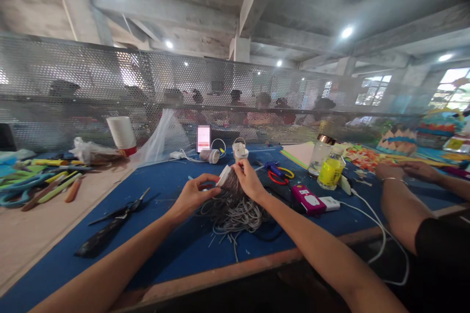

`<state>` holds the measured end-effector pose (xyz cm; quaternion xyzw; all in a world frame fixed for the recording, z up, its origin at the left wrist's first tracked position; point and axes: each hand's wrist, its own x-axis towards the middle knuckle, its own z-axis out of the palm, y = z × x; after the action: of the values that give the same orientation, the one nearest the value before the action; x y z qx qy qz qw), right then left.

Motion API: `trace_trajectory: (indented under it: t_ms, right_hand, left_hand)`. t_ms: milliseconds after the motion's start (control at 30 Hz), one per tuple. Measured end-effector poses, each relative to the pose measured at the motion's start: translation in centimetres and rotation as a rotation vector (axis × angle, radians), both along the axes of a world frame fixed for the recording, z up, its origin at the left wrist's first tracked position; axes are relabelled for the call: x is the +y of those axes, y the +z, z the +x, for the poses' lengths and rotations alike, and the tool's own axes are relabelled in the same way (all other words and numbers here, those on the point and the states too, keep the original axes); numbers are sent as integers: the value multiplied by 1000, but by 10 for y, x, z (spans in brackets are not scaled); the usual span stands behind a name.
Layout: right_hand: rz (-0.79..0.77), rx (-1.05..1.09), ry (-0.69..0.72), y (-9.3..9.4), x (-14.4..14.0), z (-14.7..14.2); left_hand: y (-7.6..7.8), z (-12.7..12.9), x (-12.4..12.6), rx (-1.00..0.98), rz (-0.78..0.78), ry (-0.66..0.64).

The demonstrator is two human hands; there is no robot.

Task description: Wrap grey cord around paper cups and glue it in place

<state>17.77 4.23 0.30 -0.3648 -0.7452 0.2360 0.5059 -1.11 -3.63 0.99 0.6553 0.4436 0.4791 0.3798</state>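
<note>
Fingers of the left hand (194, 190) and right hand (247, 178) pinch a small white spool (223, 176) from either side, above a loose pile of grey cord (235, 210) lying on the blue mat (176, 244). Black scissors (117, 215) lie to the left, well apart. To the right sit a pink box (307, 199), a yellow bottle (330, 172) and a white cable (370, 215). Any writing on the box and bottle is too small to read. Another person's arm (400, 205) rests at the far right.

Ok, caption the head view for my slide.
Both hands, left and right, hold a white spool over tangled grey cord.
</note>
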Motion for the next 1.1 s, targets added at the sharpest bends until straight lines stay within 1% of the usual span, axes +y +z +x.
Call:
trace_trajectory:
  t_ms: [100,167,233,367,533,700,933,1100]
  right_hand:
    - [9,26,-12,-1,2,0]
    - [5,39,-20,-2,4,0]
    - [-2,60,-22,-4,7,0]
    - [-13,125,-9,-8,12,0]
    - [-46,146,-3,-7,8,-4]
    - [-65,153,53,-6,-1,-10]
    - [-73,176,69,-1,-7,-9]
    - [-3,151,43,4,-12,-7]
  left_hand:
    - [1,0,0,41,120,34]
    - [1,0,2,52,139,50]
    - [-1,0,3,23,100,56]
    - [-4,2,4,-108,-31,49]
    - [-2,10,-4,-205,-153,-49]
    - [-2,17,-8,-329,-258,-133]
    - [-3,14,-5,-482,-282,-151]
    - [-4,14,-4,-526,-234,-91]
